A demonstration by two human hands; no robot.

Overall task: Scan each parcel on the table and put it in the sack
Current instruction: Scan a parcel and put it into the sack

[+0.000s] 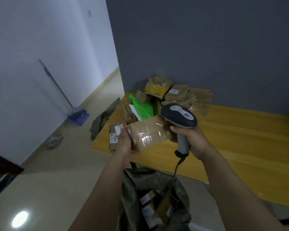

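Observation:
My left hand [126, 145] grips the left end of a brown cardboard parcel [148, 132] wrapped in clear tape, held above the table's near corner. My right hand [192, 140] grips the handle of a grey and dark blue barcode scanner [178, 117], whose head sits just over the parcel's right end. Below my arms an olive green sack [135, 185] stands open on the floor with several parcels inside. More brown parcels [175, 92] are piled at the back of the yellow table [240, 139], along with a green plastic bag [143, 107].
A small labelled box [114, 135] lies at the table's left edge. Another olive sack [100, 122] hangs off the table's left side. A broom and blue dustpan [78, 115] lean against the white wall, with a mop head [54, 141] on the floor.

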